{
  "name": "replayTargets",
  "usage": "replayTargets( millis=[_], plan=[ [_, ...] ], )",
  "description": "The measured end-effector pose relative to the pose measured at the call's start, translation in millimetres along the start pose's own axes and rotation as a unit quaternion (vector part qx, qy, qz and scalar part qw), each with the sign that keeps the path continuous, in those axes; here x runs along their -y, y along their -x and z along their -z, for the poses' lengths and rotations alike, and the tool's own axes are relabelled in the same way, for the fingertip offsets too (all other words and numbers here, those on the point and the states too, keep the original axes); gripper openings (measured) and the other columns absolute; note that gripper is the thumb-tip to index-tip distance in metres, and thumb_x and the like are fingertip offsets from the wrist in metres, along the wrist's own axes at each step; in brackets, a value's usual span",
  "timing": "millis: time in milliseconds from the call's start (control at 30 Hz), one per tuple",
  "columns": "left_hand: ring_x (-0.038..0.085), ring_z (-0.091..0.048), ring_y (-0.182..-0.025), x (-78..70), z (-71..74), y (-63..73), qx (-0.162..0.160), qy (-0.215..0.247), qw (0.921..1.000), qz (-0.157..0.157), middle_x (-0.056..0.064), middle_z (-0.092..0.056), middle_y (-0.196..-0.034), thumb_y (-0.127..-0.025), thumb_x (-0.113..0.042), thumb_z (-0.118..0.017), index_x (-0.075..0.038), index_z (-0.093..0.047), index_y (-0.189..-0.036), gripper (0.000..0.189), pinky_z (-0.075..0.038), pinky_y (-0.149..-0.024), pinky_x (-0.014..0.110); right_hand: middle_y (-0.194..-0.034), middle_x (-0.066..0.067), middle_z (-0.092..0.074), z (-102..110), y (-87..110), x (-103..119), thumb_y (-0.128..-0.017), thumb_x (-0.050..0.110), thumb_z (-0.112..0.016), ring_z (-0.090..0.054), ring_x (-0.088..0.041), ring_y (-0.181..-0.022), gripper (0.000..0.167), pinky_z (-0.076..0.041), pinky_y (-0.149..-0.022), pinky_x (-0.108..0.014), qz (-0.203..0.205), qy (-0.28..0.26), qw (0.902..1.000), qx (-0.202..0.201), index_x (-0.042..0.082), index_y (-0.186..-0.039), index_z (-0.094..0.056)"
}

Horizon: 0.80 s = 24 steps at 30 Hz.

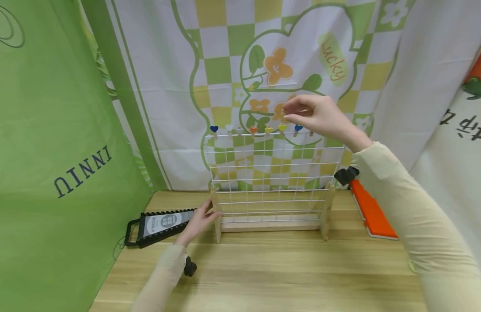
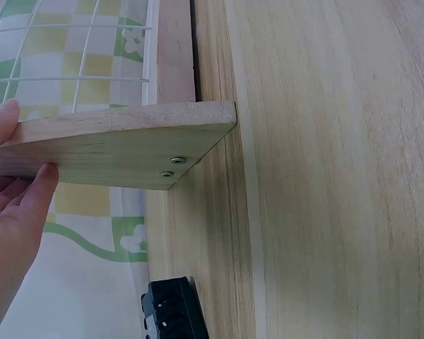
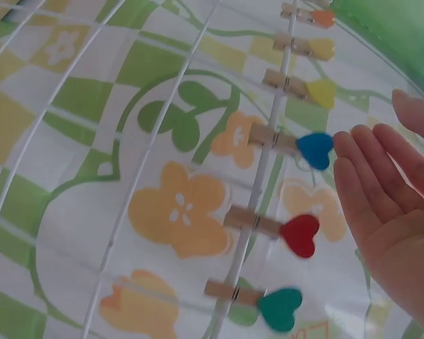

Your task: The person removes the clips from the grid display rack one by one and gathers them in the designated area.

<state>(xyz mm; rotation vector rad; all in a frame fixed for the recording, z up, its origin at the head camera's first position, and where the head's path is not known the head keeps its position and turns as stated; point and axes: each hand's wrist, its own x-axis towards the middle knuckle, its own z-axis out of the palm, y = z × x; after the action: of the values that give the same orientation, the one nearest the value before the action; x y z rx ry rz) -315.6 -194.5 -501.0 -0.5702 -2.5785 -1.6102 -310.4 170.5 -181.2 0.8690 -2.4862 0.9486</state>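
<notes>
A white wire grid rack with wooden legs [image 1: 269, 225] stands upright on the table. My left hand [image 1: 199, 223] grips its left wooden leg [image 2: 113, 141], thumb on one face and fingers on the other. Small wooden clothespins with coloured hearts line the top wire. My right hand [image 1: 320, 115] is raised at the top wire towards the right, thumb and fingers apart, holding nothing. Its fingertips are right at the blue heart clothespin [image 3: 315, 150] in the right wrist view. A red heart clothespin [image 3: 299, 235] and a green heart clothespin [image 3: 280, 308] sit farther along the wire.
Left of the rack lies a black toothed-edge holder [image 1: 168, 223] with a grey label and a handle. An orange flat case [image 1: 374, 212] lies at the right, partly behind my right arm. Patterned cloth [image 1: 158, 95] hangs behind the rack.
</notes>
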Motion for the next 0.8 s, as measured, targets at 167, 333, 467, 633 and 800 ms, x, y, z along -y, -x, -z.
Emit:
replayTargets(
  millis=[167,333,467,633,800],
  plan=[
    [0.043,-0.039,-0.143,0.0,-0.1,-0.2,0.002,0.002,1.0000,0.008,0.029,-0.040,-0.152,-0.097,-0.014,-0.064,0.006,-0.030,-0.152,0.068,-0.042,-0.115,0.052,-0.120,-0.008,-0.071,-10.3,-11.5,10.2,-0.096,0.025,-0.067,-0.068,-0.011,-0.105,0.028,-0.058,-0.094,-0.022,0.005,0.010,0.9996,0.028,0.010,-0.120,-0.068],
    [0.042,-0.039,-0.143,-1.5,-0.2,-0.6,-0.002,0.002,0.9999,0.011,0.028,-0.039,-0.153,-0.097,-0.011,-0.064,0.005,-0.029,-0.153,0.068,-0.042,-0.115,0.051,-0.120,-0.008,-0.072,-17.7,-21.8,19.3,-0.095,0.025,-0.068,-0.069,-0.019,-0.108,0.030,-0.058,-0.098,-0.036,0.021,0.008,0.9986,0.048,0.010,-0.121,-0.068],
    [0.042,-0.039,-0.143,-2.1,-0.8,-1.4,-0.008,0.006,0.9999,0.009,0.028,-0.040,-0.153,-0.097,-0.011,-0.063,0.005,-0.030,-0.152,0.066,-0.043,-0.115,0.050,-0.118,-0.009,-0.072,-23.0,-30.9,26.0,-0.095,0.023,-0.068,-0.069,-0.020,-0.107,0.028,-0.058,-0.099,-0.036,0.034,0.006,0.9980,0.054,0.008,-0.119,-0.068],
    [0.043,-0.040,-0.142,-0.2,-0.7,-0.1,-0.012,0.012,0.9998,0.011,0.029,-0.041,-0.152,-0.096,-0.010,-0.064,0.006,-0.030,-0.152,0.066,-0.042,-0.115,0.052,-0.116,-0.010,-0.072,-35.4,-41.1,35.3,-0.095,0.021,-0.068,-0.069,-0.021,-0.107,0.026,-0.059,-0.098,-0.036,0.034,-0.006,0.9969,0.070,0.007,-0.117,-0.068],
    [0.041,-0.041,-0.143,1.4,-1.3,0.3,-0.008,0.006,0.9999,0.013,0.027,-0.042,-0.152,-0.096,-0.014,-0.065,0.004,-0.031,-0.152,0.067,-0.042,-0.115,0.052,-0.110,-0.009,-0.074,-51.9,-46.9,41.0,-0.095,0.021,-0.068,-0.071,-0.019,-0.099,0.023,-0.061,-0.092,-0.035,0.048,-0.003,0.9951,0.087,0.007,-0.114,-0.068]
  ],
)
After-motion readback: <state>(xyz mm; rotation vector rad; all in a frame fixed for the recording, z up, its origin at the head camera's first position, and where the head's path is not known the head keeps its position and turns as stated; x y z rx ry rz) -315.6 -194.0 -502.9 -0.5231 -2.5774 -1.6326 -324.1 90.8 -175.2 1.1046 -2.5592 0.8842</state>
